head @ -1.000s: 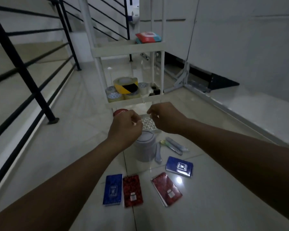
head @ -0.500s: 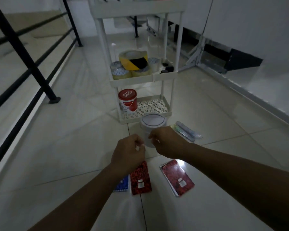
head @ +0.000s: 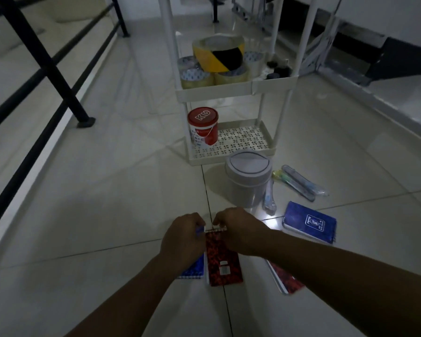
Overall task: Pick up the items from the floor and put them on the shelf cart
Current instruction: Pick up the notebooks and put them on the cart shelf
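Down near the floor, both hands meet at the far, spiral-bound edge of a red notepad lying flat on the tile. The left hand has its fingers curled down over the far end of a blue notepad just left of the red one; whether they actually pinch it I cannot tell, since the fingertips are hidden behind the knuckles. The right hand likewise curls its fingers at the red notepad's top edge, touching or nearly touching the binding; the grip itself is not visible. A second red notepad lies to the right, partly under the right forearm. Further right sits a blue booklet. Beyond the hands stands a white lidded bin, with wrapped pens beside it on the right. The shelf cart stands at the far side, holding tape rolls on its middle tier and a red-lidded tub on the bottom tier.
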A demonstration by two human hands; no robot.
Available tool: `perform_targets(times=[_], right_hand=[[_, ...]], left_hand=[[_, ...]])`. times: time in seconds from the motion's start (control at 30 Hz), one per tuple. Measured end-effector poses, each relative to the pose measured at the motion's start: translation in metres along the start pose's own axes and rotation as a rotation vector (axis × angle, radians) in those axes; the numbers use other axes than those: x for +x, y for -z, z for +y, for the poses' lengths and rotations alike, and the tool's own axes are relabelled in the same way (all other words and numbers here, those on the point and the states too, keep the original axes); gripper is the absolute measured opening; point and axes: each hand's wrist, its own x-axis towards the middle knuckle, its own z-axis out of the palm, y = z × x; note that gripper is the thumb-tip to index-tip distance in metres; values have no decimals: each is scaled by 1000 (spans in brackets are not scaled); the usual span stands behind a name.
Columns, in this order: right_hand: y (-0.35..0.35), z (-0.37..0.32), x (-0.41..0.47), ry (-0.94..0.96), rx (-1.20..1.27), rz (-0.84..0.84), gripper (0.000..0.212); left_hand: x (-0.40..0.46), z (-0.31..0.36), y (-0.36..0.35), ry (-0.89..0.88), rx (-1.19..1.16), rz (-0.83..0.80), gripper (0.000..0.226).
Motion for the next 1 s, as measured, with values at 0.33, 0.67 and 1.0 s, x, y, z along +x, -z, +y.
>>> perform_targets(times=[0.33, 0.67, 1.0], right_hand=[[-30, 9, 17, 0, -188, -77, 27], [-37, 11, 27, -45, -218, -85, 40], [-29, 9, 19, -100, -216, -87, 40]], left_hand=[[17, -35, -20, 71, 342, -219, 65], [34, -38, -25, 85, 564, -336, 63], [51, -31, -19, 158, 592, -479, 62]])
